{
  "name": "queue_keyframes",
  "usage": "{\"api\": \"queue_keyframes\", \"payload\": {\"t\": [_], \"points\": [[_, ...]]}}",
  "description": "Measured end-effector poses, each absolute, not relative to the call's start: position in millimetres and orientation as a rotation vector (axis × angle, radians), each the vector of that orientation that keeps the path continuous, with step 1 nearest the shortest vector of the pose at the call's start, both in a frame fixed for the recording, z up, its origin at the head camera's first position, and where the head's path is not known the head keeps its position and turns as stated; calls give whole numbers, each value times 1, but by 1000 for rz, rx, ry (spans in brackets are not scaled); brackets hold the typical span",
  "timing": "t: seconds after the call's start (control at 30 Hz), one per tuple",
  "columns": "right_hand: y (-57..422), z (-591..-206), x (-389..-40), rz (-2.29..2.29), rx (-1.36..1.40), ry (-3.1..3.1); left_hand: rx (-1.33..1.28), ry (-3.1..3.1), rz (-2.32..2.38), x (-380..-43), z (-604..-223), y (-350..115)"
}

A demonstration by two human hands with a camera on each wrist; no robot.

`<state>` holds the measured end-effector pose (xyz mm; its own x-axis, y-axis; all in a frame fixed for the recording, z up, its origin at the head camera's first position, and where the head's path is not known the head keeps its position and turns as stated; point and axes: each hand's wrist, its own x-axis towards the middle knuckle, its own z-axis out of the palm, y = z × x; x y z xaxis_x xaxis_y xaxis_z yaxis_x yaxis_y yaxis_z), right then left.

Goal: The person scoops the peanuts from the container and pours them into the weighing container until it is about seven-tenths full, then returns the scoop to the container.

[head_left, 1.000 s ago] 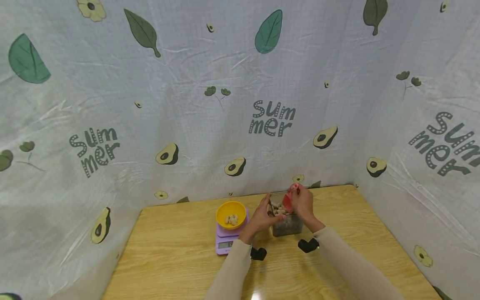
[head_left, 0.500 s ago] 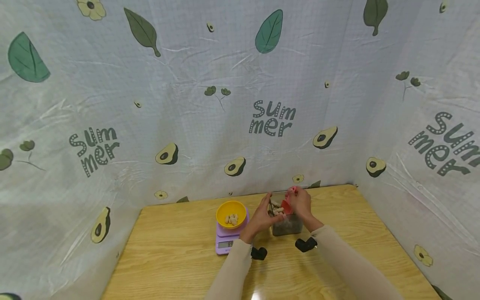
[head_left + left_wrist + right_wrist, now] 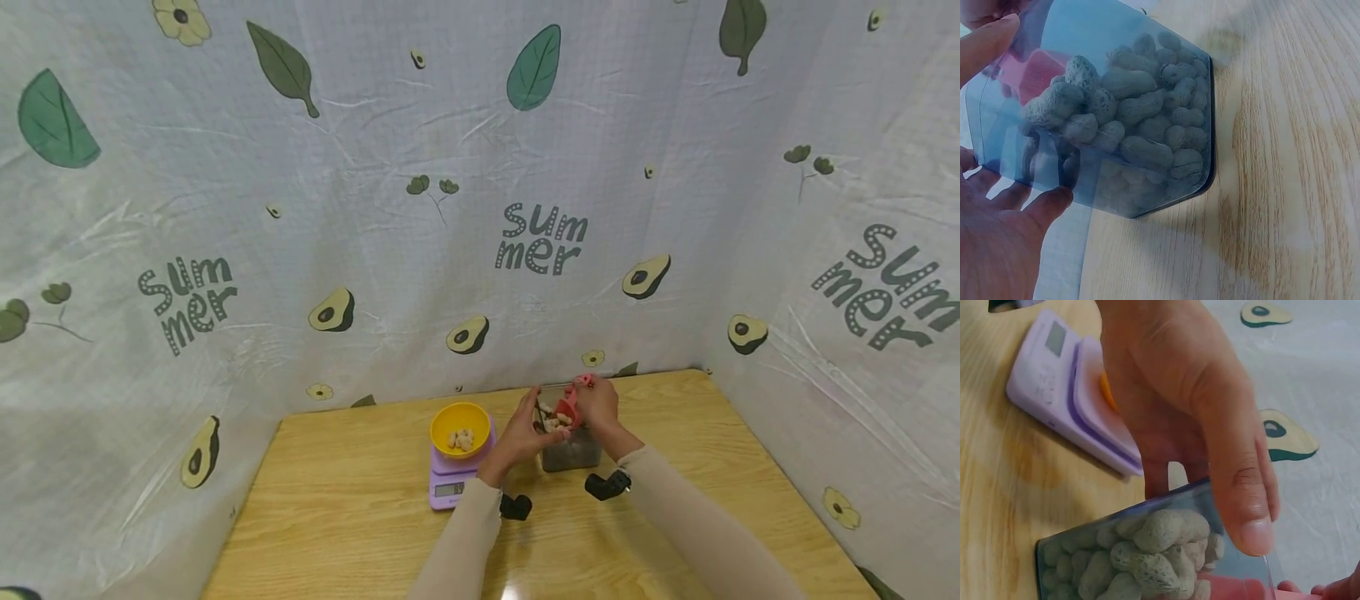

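A clear, dark-tinted plastic container (image 3: 572, 454) of unshelled peanuts (image 3: 1141, 112) stands on the table. My left hand (image 3: 521, 437) holds its left side, thumb and fingers on opposite faces at the rim, as the right wrist view shows the thumb (image 3: 1244, 487) close up. My right hand (image 3: 600, 404) grips the handle of a red scoop (image 3: 567, 410), whose bowl is down inside the container. Peanuts lie at the scoop's mouth; in the left wrist view the scoop (image 3: 1035, 75) shows pink behind them. The right fingertips (image 3: 1341, 589) barely enter the right wrist view.
Left of the container a purple kitchen scale (image 3: 447, 479) carries a yellow bowl (image 3: 442, 417) with several peanuts in it. Its display is too small to read surely. Behind the wooden table (image 3: 337, 483) hangs a printed sheet (image 3: 405, 250), which also covers the sides.
My right hand has moved slightly left and down with the scoop, whose bowl has turned and tilted among the peanuts. The left hand keeps its hold on the container.
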<state>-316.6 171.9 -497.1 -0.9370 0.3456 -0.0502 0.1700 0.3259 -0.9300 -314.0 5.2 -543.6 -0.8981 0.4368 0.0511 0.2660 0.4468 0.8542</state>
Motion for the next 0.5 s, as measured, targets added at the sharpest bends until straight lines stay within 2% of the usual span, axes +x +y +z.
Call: {"api": "queue_keyframes", "payload": {"t": [0.2,0.43,0.5], "points": [[175,-495,-318,1944,-587,-2175,611,2520,1444,-315,-544,5],[166,-497,-315,1659,-473,-2434,591,2529,1436,-315,-544,5],[166,-497,-315,1700,-505,-2407,588,2531,1431,-315,-545,7]]}}
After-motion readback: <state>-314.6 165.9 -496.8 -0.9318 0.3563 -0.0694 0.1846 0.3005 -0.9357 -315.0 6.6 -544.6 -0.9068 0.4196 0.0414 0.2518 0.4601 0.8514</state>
